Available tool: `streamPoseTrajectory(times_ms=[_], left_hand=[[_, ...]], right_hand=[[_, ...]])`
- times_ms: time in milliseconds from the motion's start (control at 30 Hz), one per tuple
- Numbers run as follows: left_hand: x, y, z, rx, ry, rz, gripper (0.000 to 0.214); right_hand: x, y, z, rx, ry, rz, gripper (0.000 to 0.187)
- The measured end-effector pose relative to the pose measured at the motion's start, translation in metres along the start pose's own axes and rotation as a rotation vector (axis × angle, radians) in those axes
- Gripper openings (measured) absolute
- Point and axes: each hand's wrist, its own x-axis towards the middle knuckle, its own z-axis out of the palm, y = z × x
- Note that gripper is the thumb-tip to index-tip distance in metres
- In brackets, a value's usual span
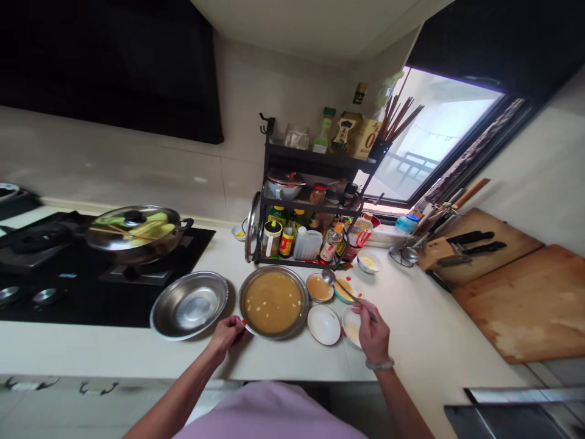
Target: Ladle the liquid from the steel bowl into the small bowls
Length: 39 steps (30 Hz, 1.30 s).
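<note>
**Now: one hand on the dish, one on the spoon**

From the left, a lidded pan (132, 235) sits on the black stove (91, 292), an empty steel bowl (189, 303) just beside it. The left hand (227, 332) curls its fingers on the rim of the steel dish (273, 302) of brown liquid. Small bowls (323, 324) crowd its right side; the right hand (373, 334) pinches a spoon (340, 286) over them. Behind, bottle labels on the rack (320, 161) are too blurred to read. Cutting boards (525, 299) lie far right.

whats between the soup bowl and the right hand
Head view: an empty white bowl, beside a smaller bowl at the right hand, which holds a spoon; the soup bowl lies left of both.
</note>
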Motion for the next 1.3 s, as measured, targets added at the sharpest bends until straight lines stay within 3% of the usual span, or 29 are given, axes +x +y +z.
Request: streamPoseTrajectory(times_ms=[167, 333, 433, 533, 700, 867, 1300], left_hand=[[-0.002, 0.002, 0.001, 0.011, -0.003, -0.011, 0.047], [-0.003, 0.004, 0.001, 0.03, -0.001, -0.007, 0.045], [-0.002, 0.003, 0.001, 0.027, -0.001, 0.002, 0.044], [-0.001, 0.001, 0.002, 0.009, 0.0, 0.007, 0.044], [0.001, -0.002, 0.001, -0.032, 0.006, 0.01, 0.046], [0.0, -0.001, 0.0, -0.016, 0.003, 0.001, 0.046], [-0.001, 0.0, 0.0, -0.017, -0.004, -0.016, 0.048]], right_hand=[[-0.021, -0.024, 0.049, 0.143, -0.09, 0.055, 0.029], [-0.038, -0.028, 0.099, 0.229, -0.247, 0.046, 0.026], [-0.044, -0.024, 0.119, 0.257, -0.288, 0.067, 0.028], [-0.045, -0.017, 0.131, 0.296, -0.259, 0.188, 0.033], [-0.036, -0.005, 0.129, 0.427, -0.04, 0.454, 0.033], [-0.028, -0.004, 0.113, 0.558, 0.111, 0.607, 0.03], [-0.019, -0.008, 0.069, 0.617, 0.252, 0.683, 0.031]])
